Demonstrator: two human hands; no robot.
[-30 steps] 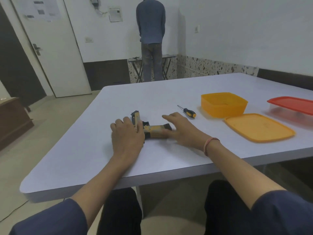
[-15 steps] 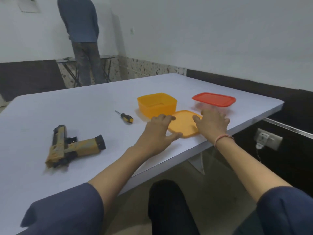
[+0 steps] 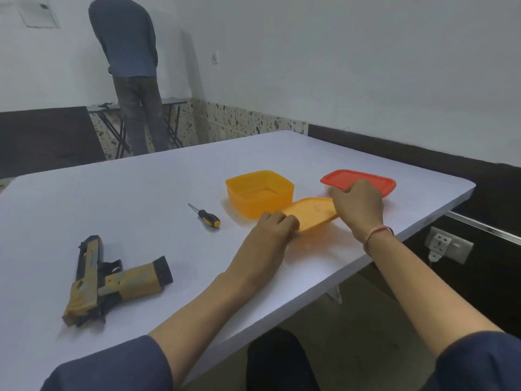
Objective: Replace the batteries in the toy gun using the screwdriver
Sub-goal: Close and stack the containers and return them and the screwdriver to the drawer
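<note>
Single head view, facing forward-down over table [image 3: 141, 198], close.

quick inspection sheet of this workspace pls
surface: white table, items spread across it
job's things: toy gun lying flat at left; screwdriver farther back, apart from it; both untouched
clutter: open orange tub; orange lid; red-lidded box
grippers: left hand and right hand grip opposite edges of the orange lid
cables: a plug in the wall socket
surroundings: person standing, back turned, by a folding table
</note>
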